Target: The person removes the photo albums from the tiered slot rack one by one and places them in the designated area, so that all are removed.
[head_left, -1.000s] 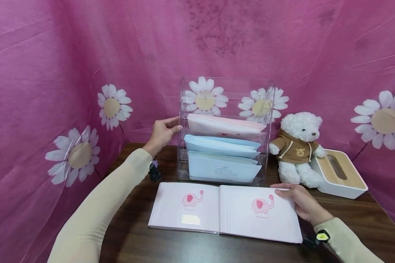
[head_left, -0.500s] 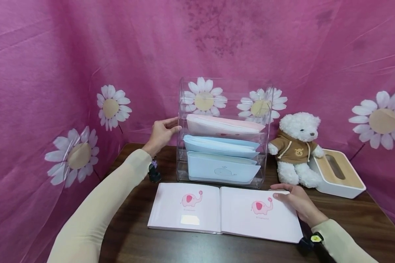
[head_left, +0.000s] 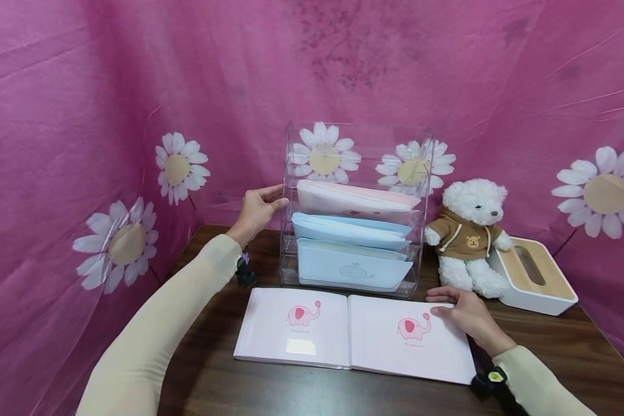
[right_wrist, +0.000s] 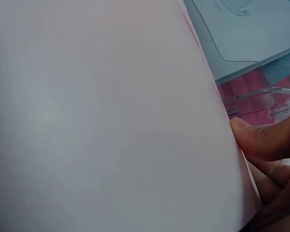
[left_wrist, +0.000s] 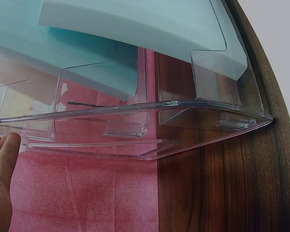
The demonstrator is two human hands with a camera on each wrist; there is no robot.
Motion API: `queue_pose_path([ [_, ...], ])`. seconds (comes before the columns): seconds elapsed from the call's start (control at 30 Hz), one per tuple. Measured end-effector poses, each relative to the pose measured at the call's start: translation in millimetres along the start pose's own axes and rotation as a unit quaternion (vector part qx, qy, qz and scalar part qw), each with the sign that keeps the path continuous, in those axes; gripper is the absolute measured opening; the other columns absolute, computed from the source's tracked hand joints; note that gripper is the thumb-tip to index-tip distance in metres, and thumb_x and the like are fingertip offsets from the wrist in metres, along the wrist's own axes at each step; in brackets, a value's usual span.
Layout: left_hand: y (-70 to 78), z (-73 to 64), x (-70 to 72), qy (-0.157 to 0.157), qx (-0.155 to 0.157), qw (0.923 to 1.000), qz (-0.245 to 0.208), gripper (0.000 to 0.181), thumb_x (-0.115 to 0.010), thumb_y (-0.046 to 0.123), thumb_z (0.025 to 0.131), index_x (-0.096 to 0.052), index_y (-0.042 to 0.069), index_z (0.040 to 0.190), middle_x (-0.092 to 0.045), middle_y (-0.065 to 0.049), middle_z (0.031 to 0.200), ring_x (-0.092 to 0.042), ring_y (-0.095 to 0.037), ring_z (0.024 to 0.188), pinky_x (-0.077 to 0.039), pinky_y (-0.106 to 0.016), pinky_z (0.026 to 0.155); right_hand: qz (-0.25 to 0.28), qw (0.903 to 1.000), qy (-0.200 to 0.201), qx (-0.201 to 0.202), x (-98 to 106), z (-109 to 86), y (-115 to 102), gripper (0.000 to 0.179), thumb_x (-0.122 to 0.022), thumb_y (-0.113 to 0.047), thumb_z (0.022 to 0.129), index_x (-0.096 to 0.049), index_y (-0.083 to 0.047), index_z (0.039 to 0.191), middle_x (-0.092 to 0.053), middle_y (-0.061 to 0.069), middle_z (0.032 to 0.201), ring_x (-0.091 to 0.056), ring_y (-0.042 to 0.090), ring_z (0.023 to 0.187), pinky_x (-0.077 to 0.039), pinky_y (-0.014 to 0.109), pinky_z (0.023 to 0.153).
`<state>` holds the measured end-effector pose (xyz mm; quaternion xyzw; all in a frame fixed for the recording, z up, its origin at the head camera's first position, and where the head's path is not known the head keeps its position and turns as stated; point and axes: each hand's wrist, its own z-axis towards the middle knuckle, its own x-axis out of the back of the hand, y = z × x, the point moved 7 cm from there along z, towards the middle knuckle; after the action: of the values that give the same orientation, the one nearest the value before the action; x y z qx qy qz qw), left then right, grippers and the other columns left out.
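Note:
A pale pink photo album [head_left: 291, 329] lies spread on the wooden table, with a pink elephant printed on each side. My right hand [head_left: 473, 320] pinches the album's right edge near the far corner, thumb on top. In the right wrist view the thumb [right_wrist: 263, 140] presses that edge and the other fingers are partly hidden behind it. Behind the album stands a clear acrylic rack [head_left: 421, 248]. My left hand [head_left: 255, 211] touches the rack's left side with extended fingers; only part of that hand shows in the left wrist view.
The rack holds a pink booklet [head_left: 353, 199] above light blue booklets [head_left: 353, 271], one with a whale drawing. A white teddy bear [head_left: 468, 231] in a brown hoodie and a tissue box [head_left: 535, 274] stand to the right. Pink flowered cloth [head_left: 229, 86] hangs behind.
My right hand has shifted slightly left with the album's edge, and the right side of the album sits a little differently near the fold. My left hand stays against the rack.

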<state>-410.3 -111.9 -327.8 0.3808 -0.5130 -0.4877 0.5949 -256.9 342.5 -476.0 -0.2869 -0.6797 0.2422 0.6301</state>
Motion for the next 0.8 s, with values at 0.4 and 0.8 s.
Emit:
queue_pose_path([
  [0.4, -1.9, 0.0, -0.5, 0.000, 0.009, 1.0000, 0.005, 0.048, -0.074, 0.012, 0.093, -0.062, 0.009, 0.139, -0.067, -0.012, 0.136, -0.067, -0.022, 0.124, -0.055, -0.034, 0.105, -0.056, 0.9943, 0.050, 0.076, 6.9, -2.1, -15.5, 0.049, -0.078, -0.007, 0.083, -0.063, 0.000, 0.130, -0.074, 0.018, 0.121, -0.073, 0.034, 0.108, -0.053, 0.016, 0.082],
  [0.8, -2.1, -0.6, 0.3, -0.003, 0.015, 0.9998, 0.010, 0.048, -0.074, 0.014, 0.093, -0.062, 0.011, 0.140, -0.067, -0.011, 0.137, -0.067, -0.021, 0.124, -0.054, -0.034, 0.105, 0.212, 0.9509, 0.102, 0.201, 66.5, 1.2, -65.9, 0.050, -0.069, 0.006, 0.091, -0.054, 0.007, 0.138, -0.072, -0.011, 0.120, -0.065, -0.011, 0.106, -0.052, 0.005, 0.088],
])
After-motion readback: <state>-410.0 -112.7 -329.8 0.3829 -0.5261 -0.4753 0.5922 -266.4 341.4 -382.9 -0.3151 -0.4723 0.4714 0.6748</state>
